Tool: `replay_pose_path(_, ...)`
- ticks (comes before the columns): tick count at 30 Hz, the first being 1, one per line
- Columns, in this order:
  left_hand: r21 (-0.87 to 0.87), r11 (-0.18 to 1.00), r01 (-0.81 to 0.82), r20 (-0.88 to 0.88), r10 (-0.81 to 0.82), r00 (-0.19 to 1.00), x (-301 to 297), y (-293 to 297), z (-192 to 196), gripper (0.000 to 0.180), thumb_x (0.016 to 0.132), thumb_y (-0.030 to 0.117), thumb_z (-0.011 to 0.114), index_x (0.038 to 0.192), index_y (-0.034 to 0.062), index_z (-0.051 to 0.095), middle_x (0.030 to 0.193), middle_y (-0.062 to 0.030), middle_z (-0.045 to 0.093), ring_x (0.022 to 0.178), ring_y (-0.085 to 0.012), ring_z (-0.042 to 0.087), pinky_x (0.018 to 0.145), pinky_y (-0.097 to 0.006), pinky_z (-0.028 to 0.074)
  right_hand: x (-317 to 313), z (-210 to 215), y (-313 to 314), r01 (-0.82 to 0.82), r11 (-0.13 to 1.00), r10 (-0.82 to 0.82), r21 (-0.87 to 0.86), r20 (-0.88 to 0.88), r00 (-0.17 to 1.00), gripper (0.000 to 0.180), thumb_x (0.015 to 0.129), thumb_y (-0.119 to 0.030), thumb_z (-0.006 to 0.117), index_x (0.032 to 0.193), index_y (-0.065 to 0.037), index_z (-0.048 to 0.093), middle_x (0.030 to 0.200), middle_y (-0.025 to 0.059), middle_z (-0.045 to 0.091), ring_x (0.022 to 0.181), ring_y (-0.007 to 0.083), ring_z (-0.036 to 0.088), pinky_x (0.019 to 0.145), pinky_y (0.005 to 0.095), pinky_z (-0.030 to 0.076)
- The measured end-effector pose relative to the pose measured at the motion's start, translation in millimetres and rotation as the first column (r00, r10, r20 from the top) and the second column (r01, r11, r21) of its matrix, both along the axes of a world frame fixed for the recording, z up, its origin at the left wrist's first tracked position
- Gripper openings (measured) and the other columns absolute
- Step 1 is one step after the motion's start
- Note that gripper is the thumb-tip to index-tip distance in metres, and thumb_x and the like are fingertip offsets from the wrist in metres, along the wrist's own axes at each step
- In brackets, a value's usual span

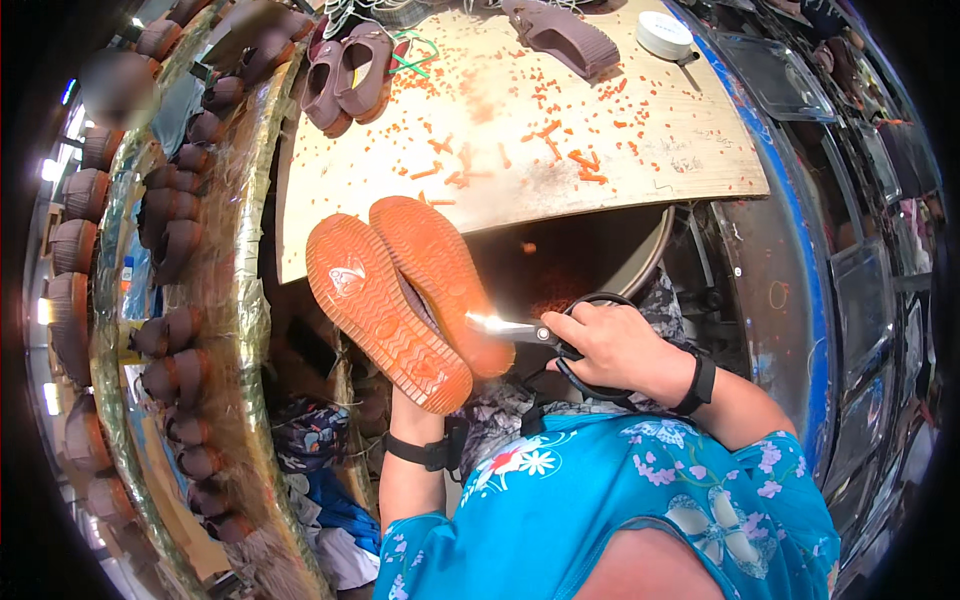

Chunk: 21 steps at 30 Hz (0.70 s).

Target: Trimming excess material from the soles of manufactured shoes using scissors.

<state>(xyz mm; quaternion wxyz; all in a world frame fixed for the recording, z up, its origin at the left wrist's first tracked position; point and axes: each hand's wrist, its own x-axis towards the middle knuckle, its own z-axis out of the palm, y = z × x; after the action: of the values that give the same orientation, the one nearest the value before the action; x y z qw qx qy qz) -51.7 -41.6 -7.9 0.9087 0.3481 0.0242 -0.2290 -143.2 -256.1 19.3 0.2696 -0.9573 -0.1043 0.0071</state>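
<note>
A pair of shoes with orange ridged soles, the left shoe (375, 310) and the right shoe (435, 265), is held up soles toward me over the table's near edge. My left hand (412, 418) supports them from behind; its fingers are hidden by the soles. Wrapped round the black handles of a pair of scissors (543, 335) is my right hand (630, 350). The shiny blades point left and lie at the edge of the right shoe's sole, blurred by glare.
Orange trimmings (585, 165) litter the wooden tabletop (700, 150). Brown shoes (365, 70) and a single shoe (565, 38) stand at its far side, near a round white container (664, 36). Below the edge sits a round bin (655, 255). Racks of shoes (170, 215) line the left.
</note>
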Motion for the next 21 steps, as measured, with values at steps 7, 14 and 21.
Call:
replay_pose_path(7,-0.01,1.0,0.028,-0.088,-0.029,0.996,4.0,1.6,-9.7,0.05,0.092,0.038,0.041,0.129,0.0058,0.035,0.124,-0.0131,0.045,0.11,-0.0277,0.048,0.093,-0.041,0.043,3.6,-1.3,0.6,-0.004,0.989,0.018,0.148,-0.096,0.995,0.037,0.07,-0.033,0.067,0.098,-0.012,0.055,0.072,0.0154,0.059,0.067,0.0329,0.06,0.058,0.0429,0.048)
replay_pose_path(14,-0.051,0.997,0.06,-0.168,-0.068,0.983,17.1,4.3,-20.1,0.048,0.092,0.035,0.041,0.128,0.0048,0.035,0.123,-0.0133,0.046,0.107,-0.0258,0.05,0.09,-0.038,0.045,23.9,29.0,10.2,-0.155,0.968,0.155,0.198,0.016,0.988,0.044,0.067,-0.035,0.069,0.102,-0.012,0.055,0.078,0.0136,0.055,0.07,0.0343,0.057,0.062,0.0432,0.047)
replay_pose_path(21,0.322,0.947,0.0,-0.018,0.006,1.0,34.4,21.2,-8.1,0.033,0.091,0.023,0.044,0.116,0.0021,0.047,0.106,-0.0087,0.056,0.09,-0.018,0.056,0.076,-0.032,0.049,18.3,9.7,4.2,-0.133,0.916,0.179,0.378,-0.089,0.98,0.042,0.071,-0.03,0.07,0.103,-0.005,0.057,0.074,0.0162,0.06,0.064,0.0337,0.059,0.057,0.039,0.047)
